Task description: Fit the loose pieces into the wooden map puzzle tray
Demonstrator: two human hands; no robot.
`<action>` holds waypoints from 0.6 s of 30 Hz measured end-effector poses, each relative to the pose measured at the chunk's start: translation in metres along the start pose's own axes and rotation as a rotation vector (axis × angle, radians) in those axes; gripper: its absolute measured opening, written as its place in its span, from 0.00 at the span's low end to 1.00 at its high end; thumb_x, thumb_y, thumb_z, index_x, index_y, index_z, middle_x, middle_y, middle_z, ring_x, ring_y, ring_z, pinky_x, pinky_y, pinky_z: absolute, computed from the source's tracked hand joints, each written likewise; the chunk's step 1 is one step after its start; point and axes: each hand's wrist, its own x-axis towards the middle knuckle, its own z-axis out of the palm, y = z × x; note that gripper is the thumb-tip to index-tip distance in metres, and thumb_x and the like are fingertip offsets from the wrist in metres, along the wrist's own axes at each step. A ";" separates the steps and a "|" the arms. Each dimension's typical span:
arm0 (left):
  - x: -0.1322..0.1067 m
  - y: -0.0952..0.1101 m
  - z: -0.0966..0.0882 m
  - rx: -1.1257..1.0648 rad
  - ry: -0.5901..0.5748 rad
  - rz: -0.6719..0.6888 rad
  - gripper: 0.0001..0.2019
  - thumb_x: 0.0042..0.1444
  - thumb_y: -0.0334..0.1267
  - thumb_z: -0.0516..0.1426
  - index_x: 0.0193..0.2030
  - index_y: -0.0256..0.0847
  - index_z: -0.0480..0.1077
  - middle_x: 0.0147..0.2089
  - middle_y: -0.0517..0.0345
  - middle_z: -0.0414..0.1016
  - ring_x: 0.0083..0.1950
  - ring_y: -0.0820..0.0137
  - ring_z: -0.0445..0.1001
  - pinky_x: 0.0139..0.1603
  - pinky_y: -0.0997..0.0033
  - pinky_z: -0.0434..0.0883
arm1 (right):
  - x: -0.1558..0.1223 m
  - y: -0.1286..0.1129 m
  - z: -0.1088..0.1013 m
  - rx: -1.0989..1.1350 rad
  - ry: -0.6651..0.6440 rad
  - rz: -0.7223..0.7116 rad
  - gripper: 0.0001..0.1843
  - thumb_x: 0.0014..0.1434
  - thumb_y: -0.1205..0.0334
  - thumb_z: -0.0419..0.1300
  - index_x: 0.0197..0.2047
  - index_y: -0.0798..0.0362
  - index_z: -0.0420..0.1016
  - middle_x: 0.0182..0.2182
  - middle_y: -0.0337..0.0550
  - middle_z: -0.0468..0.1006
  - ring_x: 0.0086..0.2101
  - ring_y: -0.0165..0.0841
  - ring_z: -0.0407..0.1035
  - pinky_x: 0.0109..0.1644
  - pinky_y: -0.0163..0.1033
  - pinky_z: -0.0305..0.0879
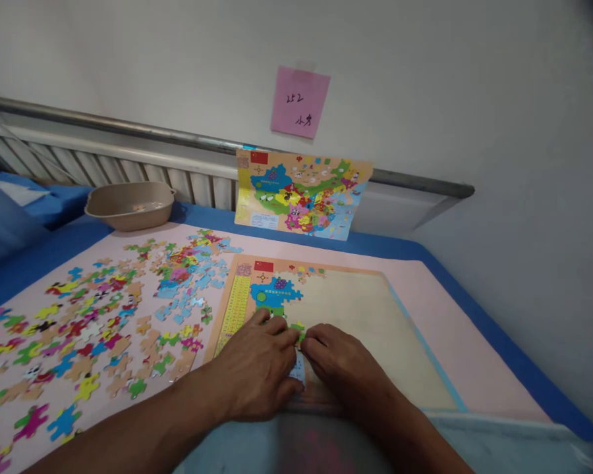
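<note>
A partly assembled map jigsaw puzzle (277, 291) lies in its tray board (366, 322), filled along the left side and part of the top edge. My left hand (261, 362) rests palm down over the lower left of the assembled part, fingers stretched out and pressing on it. Close beside it, my right hand (338, 355) has thumb and fingers pinched together at the edge of a green puzzle piece (299, 329). Its fingers hide most of that piece. Part of the blue-and-white text block shows between the two hands.
Many loose puzzle pieces (89, 329) spread over the pink mat (474, 329) at left, some clustered near the board. A beige plastic basin (131, 205) stands behind them. The reference map sheet (301, 194) leans against a metal rail (420, 182). A pink note (300, 102) is taped to the wall.
</note>
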 end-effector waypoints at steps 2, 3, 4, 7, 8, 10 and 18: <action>0.001 0.000 -0.001 0.006 -0.011 0.001 0.18 0.65 0.54 0.59 0.40 0.40 0.77 0.52 0.54 0.79 0.54 0.57 0.72 0.57 0.48 0.60 | 0.000 0.000 0.000 -0.026 -0.001 0.019 0.13 0.61 0.81 0.60 0.39 0.53 0.72 0.36 0.42 0.74 0.35 0.37 0.67 0.37 0.41 0.57; 0.001 0.000 -0.001 0.011 -0.017 0.002 0.18 0.65 0.54 0.59 0.40 0.39 0.77 0.50 0.55 0.79 0.53 0.57 0.72 0.56 0.48 0.60 | 0.000 -0.001 -0.001 -0.037 -0.003 0.032 0.12 0.61 0.81 0.60 0.39 0.52 0.72 0.35 0.42 0.74 0.35 0.38 0.67 0.37 0.41 0.57; 0.001 0.000 -0.002 0.017 -0.019 0.001 0.19 0.65 0.55 0.59 0.39 0.39 0.77 0.49 0.55 0.80 0.53 0.57 0.72 0.56 0.48 0.60 | 0.001 -0.001 -0.001 -0.040 -0.009 0.046 0.12 0.62 0.80 0.60 0.39 0.52 0.72 0.35 0.42 0.74 0.34 0.38 0.67 0.36 0.41 0.56; 0.002 0.000 -0.001 0.026 -0.015 0.001 0.19 0.65 0.55 0.59 0.38 0.39 0.77 0.45 0.54 0.80 0.51 0.58 0.72 0.56 0.48 0.60 | 0.003 -0.002 -0.004 0.053 -0.043 0.106 0.09 0.65 0.76 0.60 0.39 0.52 0.73 0.34 0.42 0.75 0.34 0.37 0.69 0.36 0.40 0.57; 0.002 0.000 -0.001 0.026 -0.011 0.001 0.19 0.65 0.55 0.59 0.38 0.39 0.77 0.45 0.54 0.80 0.51 0.57 0.72 0.57 0.48 0.60 | 0.004 -0.002 -0.005 0.122 -0.048 0.139 0.09 0.66 0.75 0.59 0.38 0.51 0.73 0.34 0.41 0.75 0.34 0.37 0.69 0.37 0.40 0.58; 0.001 0.001 0.000 0.020 -0.004 0.000 0.19 0.66 0.55 0.59 0.40 0.40 0.78 0.46 0.53 0.80 0.51 0.57 0.72 0.57 0.47 0.60 | 0.006 -0.002 -0.007 0.254 -0.041 0.209 0.09 0.67 0.73 0.58 0.37 0.51 0.72 0.33 0.40 0.75 0.34 0.35 0.69 0.38 0.39 0.59; 0.002 0.001 0.000 -0.001 -0.005 -0.011 0.19 0.65 0.54 0.59 0.44 0.39 0.78 0.46 0.52 0.81 0.51 0.56 0.73 0.56 0.48 0.61 | 0.011 -0.008 -0.006 0.545 0.080 0.425 0.07 0.54 0.72 0.56 0.32 0.50 0.72 0.31 0.37 0.74 0.32 0.34 0.68 0.37 0.37 0.59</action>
